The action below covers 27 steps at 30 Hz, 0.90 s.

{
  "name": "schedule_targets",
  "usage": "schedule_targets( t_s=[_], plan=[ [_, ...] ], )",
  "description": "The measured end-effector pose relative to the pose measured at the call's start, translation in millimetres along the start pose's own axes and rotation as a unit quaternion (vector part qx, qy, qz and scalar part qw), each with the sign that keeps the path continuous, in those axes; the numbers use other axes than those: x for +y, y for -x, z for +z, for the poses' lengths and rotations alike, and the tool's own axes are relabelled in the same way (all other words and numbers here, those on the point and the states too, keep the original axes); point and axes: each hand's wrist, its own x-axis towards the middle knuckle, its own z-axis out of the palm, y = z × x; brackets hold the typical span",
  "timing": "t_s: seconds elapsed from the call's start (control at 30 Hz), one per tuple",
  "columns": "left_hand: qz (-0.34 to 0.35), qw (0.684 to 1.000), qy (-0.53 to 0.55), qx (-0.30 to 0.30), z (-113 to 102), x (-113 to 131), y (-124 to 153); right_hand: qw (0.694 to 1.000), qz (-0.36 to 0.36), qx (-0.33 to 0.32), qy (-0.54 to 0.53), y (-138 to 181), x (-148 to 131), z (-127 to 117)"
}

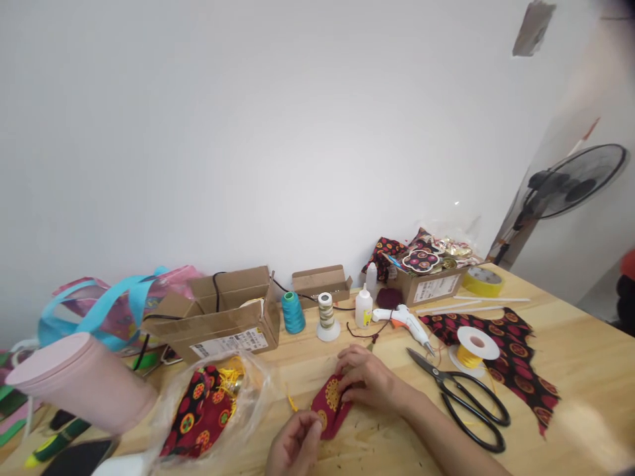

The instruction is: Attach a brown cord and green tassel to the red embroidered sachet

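Head view showed both hands pinching a small red patterned pouch [331, 404] on the wooden table [570, 370]: left hand [296, 443] at its lower edge, right hand [368, 382] at its top. Shaping seemed underway; a firmer hold comes next.

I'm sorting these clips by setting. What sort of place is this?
Probably a small craft or sewing workspace. On the wooden table lie black scissors, a hot glue gun and thread spools, and both hands hold a small red patterned fabric piece.
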Motion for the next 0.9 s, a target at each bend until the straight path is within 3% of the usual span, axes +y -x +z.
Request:
schedule_targets(
  t_s=[0.3,0.7,0.9],
  plan=[
    [0.033,0.999,0.025,0.02,-2,-5,-5,1.0,0.013,0.006,-0.022,0,-1,2],
    [-0.003,0.999,0.054,0.001,2,5,-5,0.988,0.063,0.099,-0.102,-4,-10,9],
    [-0.009,0.997,0.031,0.067,5,11,-13,0.985,0.071,0.11,-0.112,-4,-10,11]
  ],
)
